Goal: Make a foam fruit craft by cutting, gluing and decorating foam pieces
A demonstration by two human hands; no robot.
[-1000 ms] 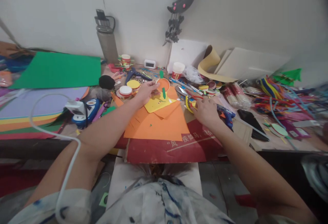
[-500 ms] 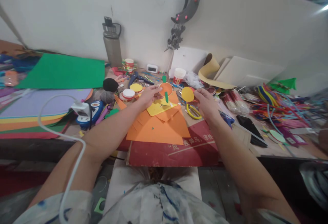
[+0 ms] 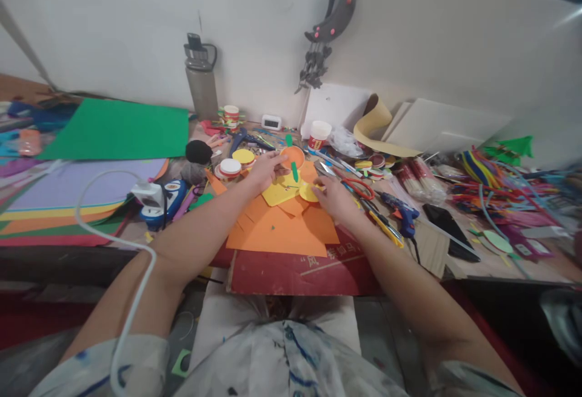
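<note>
My left hand [image 3: 264,170] pinches an orange paper disc [image 3: 293,156] with a green strip [image 3: 295,172] hanging from it, held just above the orange paper sheets [image 3: 282,227]. My right hand [image 3: 334,198] rests on those sheets, its fingers closed on a yellow paper disc [image 3: 309,192]. A yellow paper piece [image 3: 278,192] lies between the two hands. All of this sits on a red cardboard board [image 3: 300,270] at the desk's front edge.
Scissors [image 3: 359,186], a blue glue gun [image 3: 402,212] and a black phone [image 3: 448,224] lie right of my right hand. Stacked coloured sheets [image 3: 68,197], a white plug [image 3: 145,194] with its cable and a grey bottle [image 3: 200,85] stand left. Pipe cleaners [image 3: 495,185] crowd the far right.
My right hand picked up a yellow disc near the scissors, lifted it, then brought it down left onto the orange sheets. The left hand stayed in place with the orange disc.
</note>
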